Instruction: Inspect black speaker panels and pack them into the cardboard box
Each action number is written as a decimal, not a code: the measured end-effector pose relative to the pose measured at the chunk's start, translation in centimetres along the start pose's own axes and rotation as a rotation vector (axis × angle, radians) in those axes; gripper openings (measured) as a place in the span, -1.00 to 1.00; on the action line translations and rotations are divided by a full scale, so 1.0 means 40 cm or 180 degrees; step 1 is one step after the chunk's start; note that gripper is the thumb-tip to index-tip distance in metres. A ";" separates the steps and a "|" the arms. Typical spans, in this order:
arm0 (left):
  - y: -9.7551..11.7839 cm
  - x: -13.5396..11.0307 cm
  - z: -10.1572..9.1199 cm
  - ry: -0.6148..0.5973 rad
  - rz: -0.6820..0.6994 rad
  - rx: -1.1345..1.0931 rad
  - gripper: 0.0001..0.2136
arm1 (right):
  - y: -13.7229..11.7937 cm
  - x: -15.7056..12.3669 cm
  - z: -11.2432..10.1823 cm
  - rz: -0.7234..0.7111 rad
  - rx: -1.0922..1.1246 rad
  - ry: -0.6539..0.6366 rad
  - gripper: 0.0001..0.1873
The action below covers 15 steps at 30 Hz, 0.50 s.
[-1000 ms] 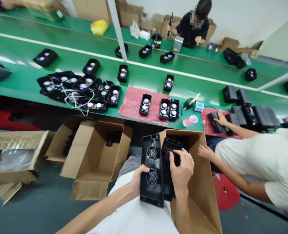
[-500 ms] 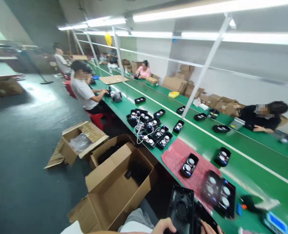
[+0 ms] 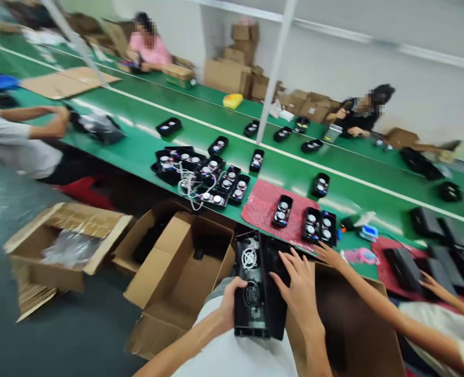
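My left hand (image 3: 229, 301) grips the left edge of a long black plastic casing (image 3: 244, 319), thumb over its rim. Inside the casing show a white round grille and a dark round opening below it. A second black casing (image 3: 276, 309) lies close along its right side, held under my right hand (image 3: 300, 288); the fingers are spread over its face and the palm is at its right edge. Both casings are above my lap, in front of the green bench (image 3: 200, 110). Beyond them, a black housing (image 3: 283, 211) with two round white parts lies on pink bubble wrap (image 3: 255, 201).
An open carton (image 3: 185, 262) stands left of my lap, another (image 3: 345, 314) to the right. A co-worker's hand (image 3: 328, 255) reaches towards paired black housings (image 3: 319, 225). Several housings with white cables (image 3: 200, 180) cluster on the bench. Other people sit around it.
My view has turned right and down. Both casings and my hands have come up into full view over my lap. A co-worker's arms now show at the right; the paired housings rest side by side.
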State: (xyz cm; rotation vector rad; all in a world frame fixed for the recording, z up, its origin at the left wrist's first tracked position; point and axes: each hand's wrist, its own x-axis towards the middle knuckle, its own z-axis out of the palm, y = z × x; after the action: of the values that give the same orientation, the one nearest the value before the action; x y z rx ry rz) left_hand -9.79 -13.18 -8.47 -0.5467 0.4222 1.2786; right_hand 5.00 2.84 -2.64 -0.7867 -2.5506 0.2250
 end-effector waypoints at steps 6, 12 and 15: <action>0.069 -0.057 0.052 0.0574 0.0089 0.0331 -0.69 | -0.069 0.026 0.022 0.0464 0.0162 -0.0152 -0.56; 0.093 -0.069 0.066 0.0846 0.0062 0.0460 -0.70 | -0.086 0.032 0.058 0.0676 0.0319 0.0077 -0.58; 0.100 -0.055 0.062 0.0913 -0.0011 0.0461 -0.73 | -0.074 0.042 0.077 0.0690 0.0366 0.0016 -0.59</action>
State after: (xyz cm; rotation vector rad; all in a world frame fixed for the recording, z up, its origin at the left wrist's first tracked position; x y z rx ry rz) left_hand -14.24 -12.63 -5.78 -0.6091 0.7465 1.1587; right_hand 0.85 1.29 -3.85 -1.0168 -2.4214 0.4340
